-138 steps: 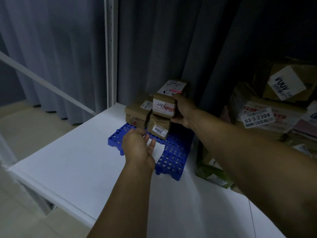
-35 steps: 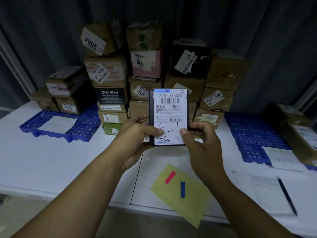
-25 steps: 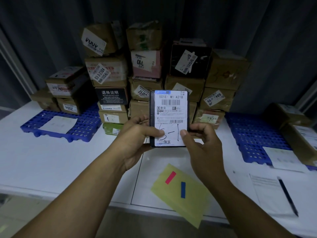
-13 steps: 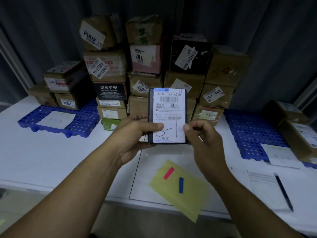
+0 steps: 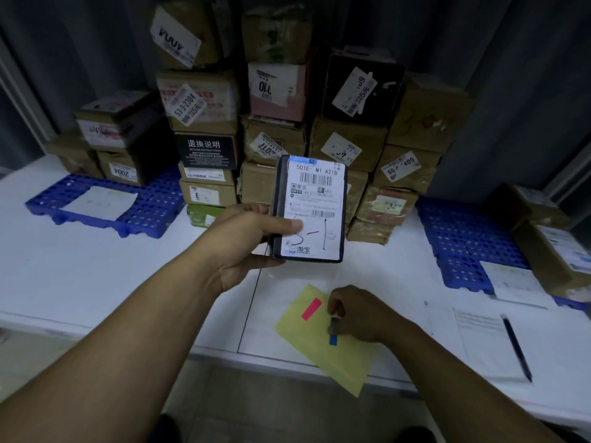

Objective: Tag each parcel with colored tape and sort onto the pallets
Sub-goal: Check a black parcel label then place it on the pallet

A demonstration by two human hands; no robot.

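Parcel (image 5: 311,209) (white label, "5-1" handwritten under the barcodes) stands upright in the left hand (image 5: 249,238), thumb across its face, fingers behind. Below it, the right hand (image 5: 361,314), fingers curled, pinches the top of the blue tape strip (image 5: 333,338) on the yellow sheet (image 5: 345,369); the red strip (image 5: 311,309) lies just left of that hand.

L pallet (image 5: 156,203); box stack (image 5: 275,135) btwn, rear; R pallet (image 5: 457,238); sheet (image 5: 345,366) front
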